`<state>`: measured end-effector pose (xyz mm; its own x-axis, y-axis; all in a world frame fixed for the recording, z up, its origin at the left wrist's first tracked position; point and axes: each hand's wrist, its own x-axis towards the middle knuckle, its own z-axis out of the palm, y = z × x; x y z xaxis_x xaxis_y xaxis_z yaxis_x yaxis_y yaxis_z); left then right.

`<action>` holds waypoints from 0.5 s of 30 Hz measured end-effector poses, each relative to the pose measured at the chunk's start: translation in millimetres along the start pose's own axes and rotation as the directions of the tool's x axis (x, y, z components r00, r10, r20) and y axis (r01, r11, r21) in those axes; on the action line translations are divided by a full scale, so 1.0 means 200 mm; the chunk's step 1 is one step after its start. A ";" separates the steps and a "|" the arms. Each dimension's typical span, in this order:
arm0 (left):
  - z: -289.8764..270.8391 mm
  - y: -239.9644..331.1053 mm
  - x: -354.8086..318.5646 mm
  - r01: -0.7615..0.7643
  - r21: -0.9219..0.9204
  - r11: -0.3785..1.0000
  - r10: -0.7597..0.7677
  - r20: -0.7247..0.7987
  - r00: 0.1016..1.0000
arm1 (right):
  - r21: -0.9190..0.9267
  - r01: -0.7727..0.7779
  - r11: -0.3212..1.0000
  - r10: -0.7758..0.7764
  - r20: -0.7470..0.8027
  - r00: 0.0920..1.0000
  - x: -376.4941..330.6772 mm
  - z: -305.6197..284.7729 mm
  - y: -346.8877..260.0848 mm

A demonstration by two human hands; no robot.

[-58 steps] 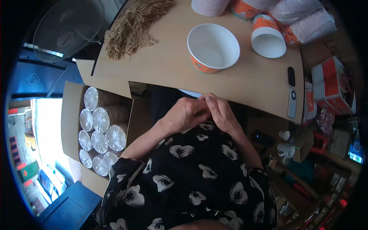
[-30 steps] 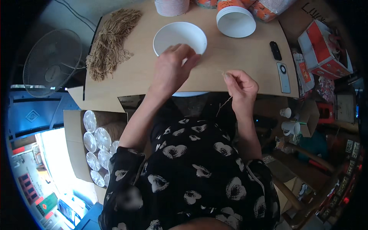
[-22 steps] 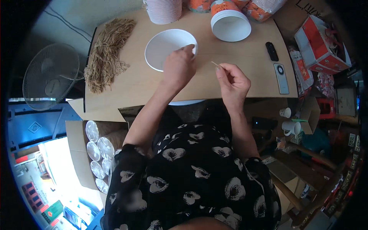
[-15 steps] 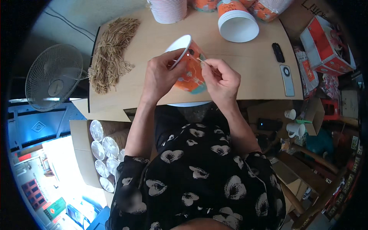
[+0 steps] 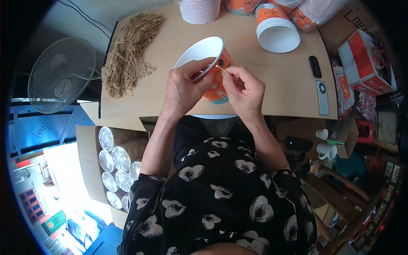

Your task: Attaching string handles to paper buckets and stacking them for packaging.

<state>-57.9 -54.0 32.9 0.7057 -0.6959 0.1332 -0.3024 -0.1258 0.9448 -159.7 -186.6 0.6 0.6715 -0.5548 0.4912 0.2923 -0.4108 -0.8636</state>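
An orange printed paper bucket (image 5: 225, 59) with a white rim is tilted above the near part of the table, its mouth toward the upper left. My left hand (image 5: 185, 87) grips it at the rim, fingers inside and thumb on the outer wall. My right hand (image 5: 244, 89) is closed in a pinch on a thin pale cord (image 5: 219, 68), whose tip is close to the bucket's wall just below the rim. Whether the tip touches the wall I cannot tell. At the left of the table lies a bundle of tan cords (image 5: 129, 55).
Stacked white buckets (image 5: 199, 10) and orange buckets (image 5: 276, 32) stand along the far side. A phone (image 5: 322, 97) and a black object (image 5: 315, 66) lie at the right. Beside the table are a fan (image 5: 63, 76) and a carton (image 5: 91, 165) of wrapped stacks.
The bucket has tipped so more of its white inside shows. My right hand has brought the cord's tip nearer the rim. The whole view has shifted slightly.
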 end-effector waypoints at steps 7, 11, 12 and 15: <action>0.05 -0.04 0.00 -0.108 0.049 0.993 0.112 -0.099 0.989 | 0.011 -0.042 0.999 0.041 0.020 0.999 -0.01 -0.01 0.03; 0.04 -0.04 0.00 -0.091 0.144 0.985 0.095 -0.019 0.995 | 0.009 -0.040 0.999 0.040 0.034 0.999 -0.02 -0.03 0.02; 0.04 -0.03 0.00 -0.094 0.152 0.984 0.098 -0.021 0.995 | 0.009 -0.067 0.998 0.066 0.044 0.997 -0.02 -0.02 0.02; 0.04 -0.01 0.00 -0.106 0.170 0.980 0.110 -0.015 0.994 | -0.004 -0.077 0.997 0.077 0.050 0.996 -0.02 -0.02 0.04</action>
<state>-63.2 -59.7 28.0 0.6779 -0.6946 0.2408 -0.4799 -0.1700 0.8607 -163.5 -190.8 -8.1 0.7249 -0.5480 0.4174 0.2377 -0.3697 -0.8982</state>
